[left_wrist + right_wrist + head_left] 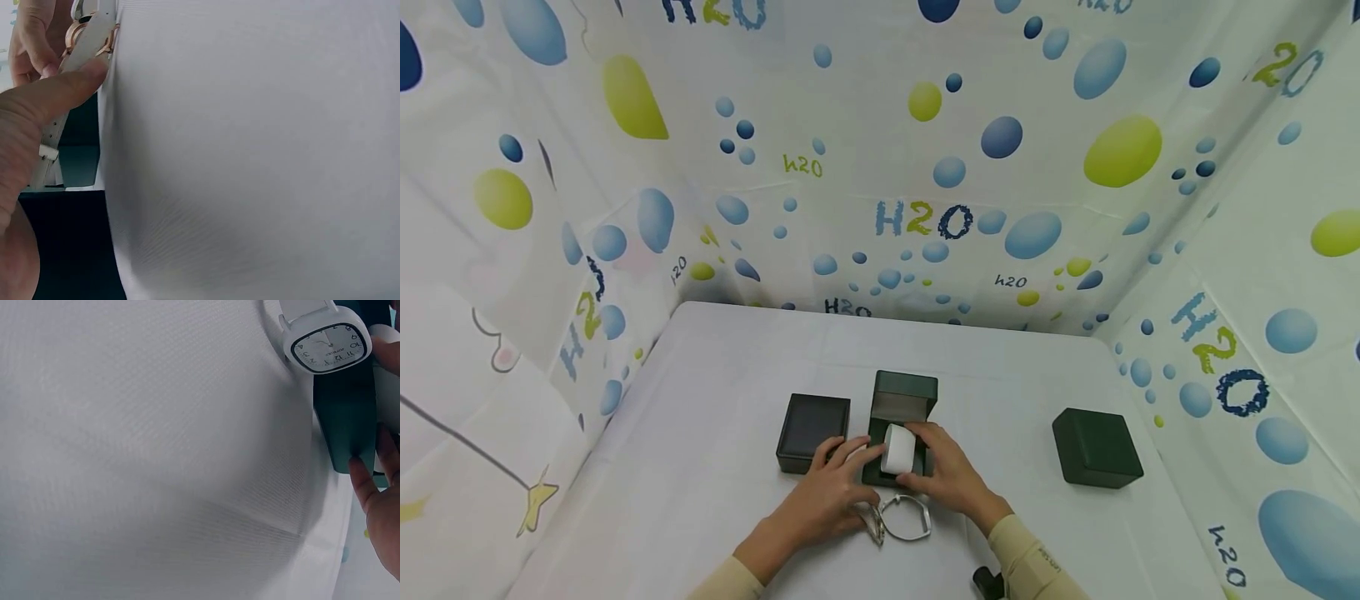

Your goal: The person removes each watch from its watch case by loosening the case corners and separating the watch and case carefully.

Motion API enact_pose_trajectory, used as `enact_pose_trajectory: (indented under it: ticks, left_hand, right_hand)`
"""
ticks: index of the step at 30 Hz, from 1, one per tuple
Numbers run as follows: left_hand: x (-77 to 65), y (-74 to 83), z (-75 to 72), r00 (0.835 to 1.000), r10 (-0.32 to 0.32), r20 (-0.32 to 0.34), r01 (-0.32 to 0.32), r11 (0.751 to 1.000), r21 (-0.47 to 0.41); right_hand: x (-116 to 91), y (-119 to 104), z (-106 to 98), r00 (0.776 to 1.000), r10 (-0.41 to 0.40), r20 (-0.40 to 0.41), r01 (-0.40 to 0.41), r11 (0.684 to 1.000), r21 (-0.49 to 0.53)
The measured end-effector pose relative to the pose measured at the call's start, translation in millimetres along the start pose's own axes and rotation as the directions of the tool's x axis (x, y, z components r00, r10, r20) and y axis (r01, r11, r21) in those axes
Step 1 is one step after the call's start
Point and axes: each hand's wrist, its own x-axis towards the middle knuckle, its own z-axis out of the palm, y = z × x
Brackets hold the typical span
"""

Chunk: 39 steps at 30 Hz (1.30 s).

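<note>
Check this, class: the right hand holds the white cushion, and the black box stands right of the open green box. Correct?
Wrong side: in the head view, the black box stands left of the open green box; the right hand holds the white cushion.

Green box (906,385) open, lid raised on the far side. White cushion (898,450) sits in it, right hand (951,471) pinching its near and far ends; left hand (831,492) reaches its left edge. White watch (330,347), numbered dial, just near-side of the box. White strap (55,128), rose-gold metal, at left thumb.
</note>
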Motion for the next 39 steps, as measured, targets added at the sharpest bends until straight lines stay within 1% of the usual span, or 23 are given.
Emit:
enact_pose_trajectory:
  ticks: [2,4,6,8,10,14,16,18,19,21,25,28,31,35,39]
  left_hand:
    - [0.3,-1.1,-2.5,1.0,0.006,0.005,-0.005,1.0,-0.03]
    - [1.9,-2.9,-5.3,1.0,0.017,-0.02,-0.018,0.998,-0.061]
    - [4.5,-5.6,-7.9,0.997,0.026,-0.075,-0.032,0.996,-0.085]
    - [8.3,-9.3,-10.0,0.989,0.028,-0.148,-0.04,0.996,-0.08]
    - [13.0,-13.3,-12.8,0.974,0.017,-0.228,-0.031,0.998,-0.06]
    - [24.1,-21.6,-19.8,0.93,-0.023,-0.368,0.014,0.999,-0.029]
    - [30.6,-25.2,-23.6,0.911,-0.045,-0.41,0.034,0.999,-0.035]
    - [37.2,-28.3,-27.1,0.902,-0.063,-0.426,0.051,0.998,-0.04]
    - [40.4,-29.4,-28.7,0.903,-0.072,-0.423,0.059,0.997,-0.044]
    - [46.4,-31.1,-31.1,0.914,-0.084,-0.396,0.071,0.996,-0.049]
    - [55.4,-32.8,-32.9,0.951,-0.09,-0.296,0.081,0.996,-0.042]
    - [59.6,-33.1,-31.4,0.969,-0.093,-0.231,0.087,0.995,-0.04]
    - [62.2,-32.7,-29.3,0.975,-0.099,-0.201,0.092,0.995,-0.041]
    - [64.0,-33.0,-27.4,0.975,-0.107,-0.193,0.098,0.994,-0.052]
    - [65.4,-35.7,-26.5,0.976,-0.13,-0.173,0.116,0.989,-0.091]
  right_hand:
    - [1,0,0,1.0,-0.014,-0.01,0.014,1.0,0.004]
    - [2,0,0,1.0,-0.017,-0.012,0.017,1.0,0.006]
    - [3,0,1,1.0,-0.013,-0.005,0.012,1.0,-0.007]
    - [4,-1,1,1.0,-0.003,0.007,0.003,0.999,-0.033]
    - [5,-3,1,1.0,-0.007,0.011,0.008,0.998,-0.058]
    - [7,-5,1,0.999,-0.037,0.01,0.038,0.995,-0.09]
    - [8,-6,0,0.998,-0.054,0.01,0.055,0.993,-0.103]
    - [9,-7,0,0.998,-0.059,0.018,0.061,0.991,-0.117]
    - [9,-6,0,0.998,-0.063,0.021,0.065,0.991,-0.12]
    - [9,-6,0,0.998,-0.063,0.031,0.066,0.99,-0.121]
    - [10,-6,0,0.996,-0.064,0.055,0.071,0.989,-0.131]
    - [10,-6,0,0.995,-0.065,0.07,0.074,0.988,-0.139]
    - [10,-7,0,0.995,-0.066,0.073,0.076,0.988,-0.136]
    - [10,-7,-1,0.995,-0.065,0.074,0.074,0.989,-0.127]
    - [9,-7,-2,0.995,-0.044,0.085,0.052,0.994,-0.096]
